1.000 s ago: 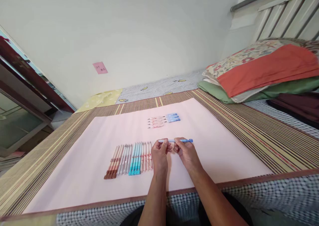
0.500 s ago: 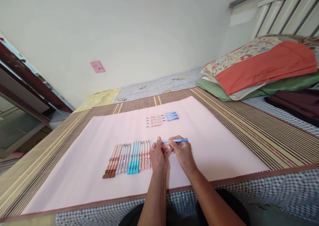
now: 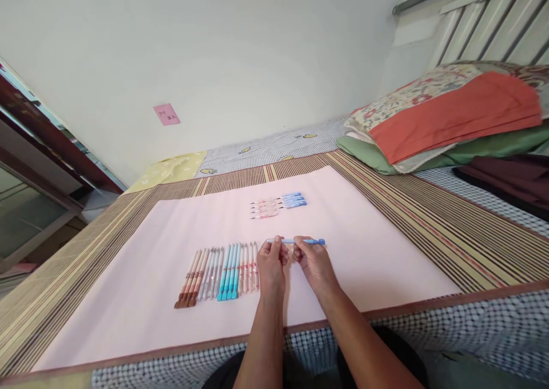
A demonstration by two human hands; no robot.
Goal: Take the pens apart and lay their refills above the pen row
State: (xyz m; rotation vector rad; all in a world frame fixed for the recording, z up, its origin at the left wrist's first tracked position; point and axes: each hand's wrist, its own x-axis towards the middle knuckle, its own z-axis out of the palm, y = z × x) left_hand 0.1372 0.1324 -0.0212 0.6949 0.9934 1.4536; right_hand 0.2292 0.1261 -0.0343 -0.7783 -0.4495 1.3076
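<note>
Between both hands a blue pen (image 3: 290, 241) is held level above the pink sheet (image 3: 369, 251). My left hand (image 3: 271, 260) pinches its left end, thumb on top. My right hand (image 3: 312, 258) grips it farther right, near the darker blue end. Left of my hands lies a row of pens: brown pens (image 3: 191, 280), clear grey pens (image 3: 211, 273), turquoise pens (image 3: 230, 272) and pale pens with red marks (image 3: 247, 268). Beyond the hands, several blue pen parts (image 3: 295, 200) lie beside pale, red-marked pen parts (image 3: 265, 208) with dark tips.
The sheet lies on a striped mat (image 3: 398, 217) over a checked bedspread (image 3: 472, 326). A folded orange and floral pillow (image 3: 458, 114) sits on green cloth at the right, near dark folded cloth (image 3: 510, 180). A pink note (image 3: 167, 114) is on the wall.
My right hand has slid slightly right along the pen, so more of the pen shows between the two hands. The left hand keeps its pinch. The view has shifted a little.
</note>
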